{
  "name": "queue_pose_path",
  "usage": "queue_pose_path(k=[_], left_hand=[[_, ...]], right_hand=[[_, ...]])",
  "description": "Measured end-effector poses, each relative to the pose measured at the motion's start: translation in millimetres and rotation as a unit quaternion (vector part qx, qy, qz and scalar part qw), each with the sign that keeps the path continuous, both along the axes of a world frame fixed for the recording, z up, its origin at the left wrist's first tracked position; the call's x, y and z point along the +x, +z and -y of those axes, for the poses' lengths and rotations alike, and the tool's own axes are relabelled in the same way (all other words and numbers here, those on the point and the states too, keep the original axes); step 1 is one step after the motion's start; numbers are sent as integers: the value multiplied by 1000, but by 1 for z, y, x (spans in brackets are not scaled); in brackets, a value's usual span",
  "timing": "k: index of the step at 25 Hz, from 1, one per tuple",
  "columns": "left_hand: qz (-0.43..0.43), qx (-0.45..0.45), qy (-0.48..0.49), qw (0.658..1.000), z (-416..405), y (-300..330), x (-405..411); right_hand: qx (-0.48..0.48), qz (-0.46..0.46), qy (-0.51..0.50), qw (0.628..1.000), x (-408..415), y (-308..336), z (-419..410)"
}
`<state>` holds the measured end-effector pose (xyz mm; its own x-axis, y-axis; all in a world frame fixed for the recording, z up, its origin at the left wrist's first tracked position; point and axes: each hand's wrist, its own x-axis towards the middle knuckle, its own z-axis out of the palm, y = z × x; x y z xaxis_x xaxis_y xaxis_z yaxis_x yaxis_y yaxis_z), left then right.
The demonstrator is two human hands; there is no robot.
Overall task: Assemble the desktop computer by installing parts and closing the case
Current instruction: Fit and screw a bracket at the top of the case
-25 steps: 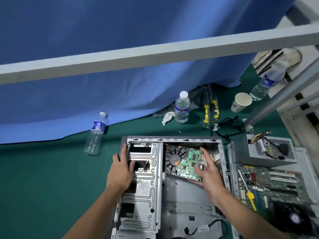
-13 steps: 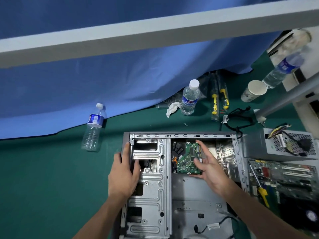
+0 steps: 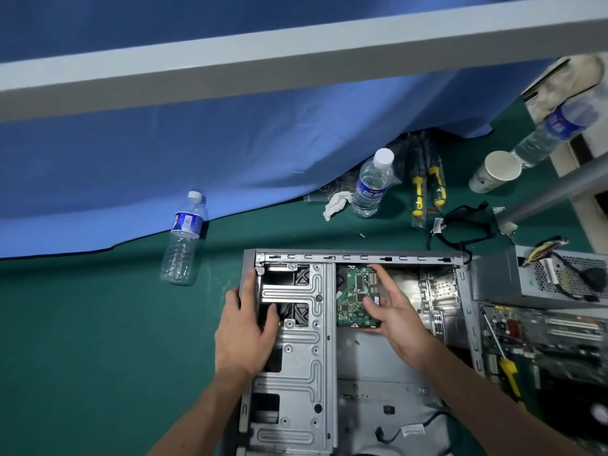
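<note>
While left hand point(image 3: 245, 337) braces case point(image 3: 362, 257), hard drive point(image 3: 353, 299) in right hand's point(image 3: 393, 315) curled grip, seemingly above case floor.

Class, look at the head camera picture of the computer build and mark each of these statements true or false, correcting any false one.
1. The right hand holds the hard drive with its green circuit board facing up. True.
2. The left hand holds a screwdriver. False: it rests on the computer case at the drive cage.
3. The motherboard is mounted inside the case. False: it lies outside, to the right.
4. A paper cup stands on the green mat. True.
</note>
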<state>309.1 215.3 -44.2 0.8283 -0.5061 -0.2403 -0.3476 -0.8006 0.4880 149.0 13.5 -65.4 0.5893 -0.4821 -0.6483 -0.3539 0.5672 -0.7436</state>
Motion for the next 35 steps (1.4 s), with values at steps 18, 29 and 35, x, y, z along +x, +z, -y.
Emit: queue_pose_path(k=[18,29,35], left_hand=[[-10,3,15,1000,-1,-5,1],[-11,0,13,1000,-1,-5,1],[-14,7,12,1000,0,-4,2]], right_hand=[[216,94,3,972,38,-1,-30],[203,107,-6,973,39,2,-32],[202,103,-13,974,39,8,-32]])
